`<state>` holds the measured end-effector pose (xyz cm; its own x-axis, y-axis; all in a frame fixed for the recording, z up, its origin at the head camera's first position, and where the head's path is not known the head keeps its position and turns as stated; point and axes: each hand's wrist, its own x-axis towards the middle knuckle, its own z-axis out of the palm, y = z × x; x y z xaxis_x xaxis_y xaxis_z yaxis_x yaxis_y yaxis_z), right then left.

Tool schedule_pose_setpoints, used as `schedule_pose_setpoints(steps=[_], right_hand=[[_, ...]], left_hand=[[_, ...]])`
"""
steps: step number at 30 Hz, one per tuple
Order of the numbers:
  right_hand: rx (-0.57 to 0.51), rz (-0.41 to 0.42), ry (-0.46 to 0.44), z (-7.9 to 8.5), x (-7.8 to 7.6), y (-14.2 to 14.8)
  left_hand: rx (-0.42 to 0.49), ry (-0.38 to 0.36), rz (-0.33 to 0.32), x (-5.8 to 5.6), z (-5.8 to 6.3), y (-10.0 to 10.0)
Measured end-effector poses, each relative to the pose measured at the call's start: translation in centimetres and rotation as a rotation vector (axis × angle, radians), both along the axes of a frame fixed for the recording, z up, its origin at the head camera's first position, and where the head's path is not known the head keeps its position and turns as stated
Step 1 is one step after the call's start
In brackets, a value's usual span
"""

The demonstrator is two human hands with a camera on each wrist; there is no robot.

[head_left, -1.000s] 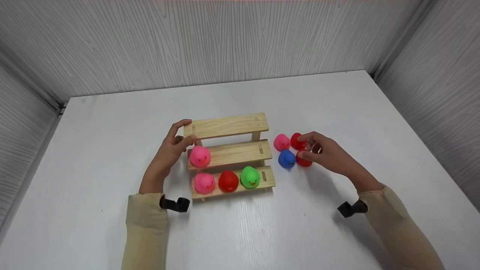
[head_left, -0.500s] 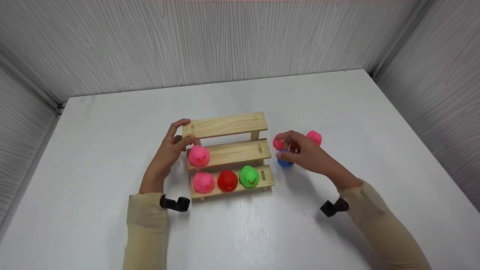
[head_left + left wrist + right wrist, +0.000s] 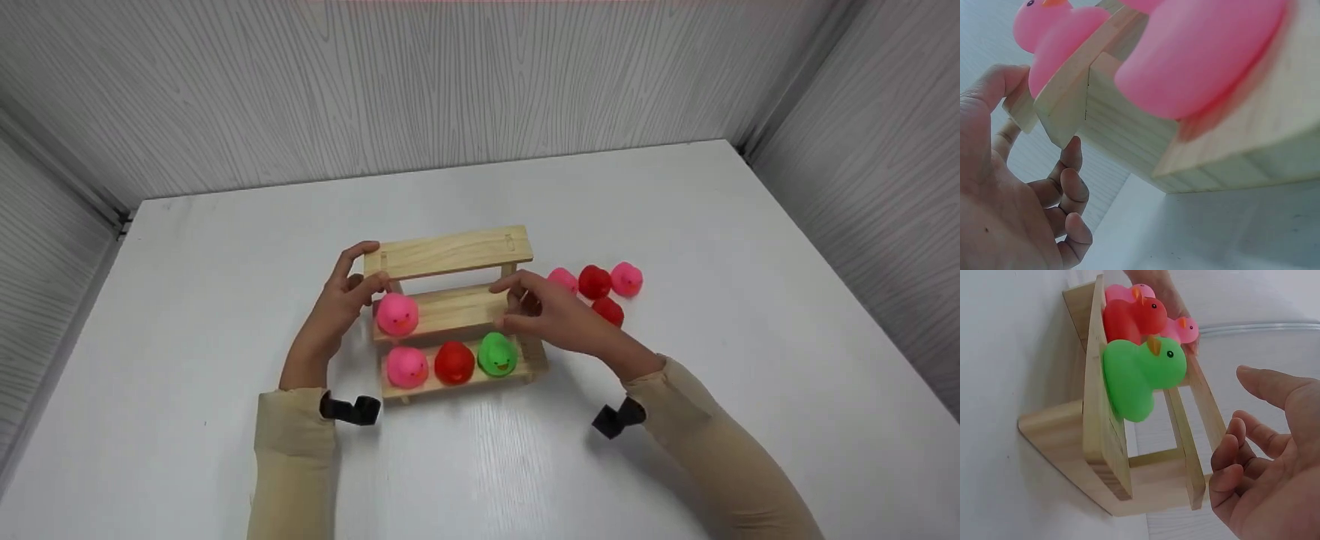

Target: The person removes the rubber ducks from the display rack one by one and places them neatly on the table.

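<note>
In the head view a three-tier wooden stepped shelf point(image 3: 454, 253) stands on the white table. With thumb and index finger my left hand point(image 3: 334, 311) grips the left end of its top board. One pink rubber duck point(image 3: 397, 315) sits at the left of the middle tier. On the bottom tier are another pink duck point(image 3: 407, 367), a red duck point(image 3: 454, 364) and a green duck point(image 3: 498, 355). My right hand point(image 3: 562, 319) hovers at the middle tier's right end, thumb and index apart. The right wrist view shows nothing between that hand's fingers point(image 3: 1227, 461).
Right of the shelf lie a pink duck point(image 3: 562, 280), a red duck point(image 3: 595, 282), a second pink duck point(image 3: 627, 278) and a second red duck point(image 3: 608, 311). No blue duck shows; the right hand covers its earlier spot. Grey wood-grain panels point(image 3: 450, 90) border the table.
My right hand has moved left from above the loose ducks to the shelf, uncovering the red ducks and a pink one. The blue duck has gone out of sight. My left hand stays put.
</note>
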<state>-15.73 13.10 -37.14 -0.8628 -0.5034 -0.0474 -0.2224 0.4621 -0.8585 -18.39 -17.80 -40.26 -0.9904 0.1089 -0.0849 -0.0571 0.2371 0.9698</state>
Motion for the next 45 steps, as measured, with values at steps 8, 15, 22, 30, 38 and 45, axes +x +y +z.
schedule_pose_setpoints(steps=[8,15,22,30,38,45], right_hand=[[-0.018,0.056,0.016,0.1,0.1,-3.1],[-0.009,0.107,0.024,0.3,-0.1,-6.4],[0.032,0.081,0.004,0.4,-0.3,-8.6],[0.093,0.058,0.002,0.5,-0.4,-9.5],[0.151,0.058,0.020,0.6,-0.6,-10.1],[0.227,0.071,0.035,0.7,-0.6,-10.4]], left_hand=[[-0.013,0.003,0.005,0.0,0.0,0.1],[-0.002,-0.001,0.001,0.0,0.1,0.1],[-0.029,-0.017,0.000,0.0,0.1,0.1],[-0.036,-0.026,-0.002,-0.1,0.2,0.1],[-0.044,-0.016,0.000,0.0,0.2,0.1],[-0.033,-0.007,-0.012,0.0,0.0,0.1]])
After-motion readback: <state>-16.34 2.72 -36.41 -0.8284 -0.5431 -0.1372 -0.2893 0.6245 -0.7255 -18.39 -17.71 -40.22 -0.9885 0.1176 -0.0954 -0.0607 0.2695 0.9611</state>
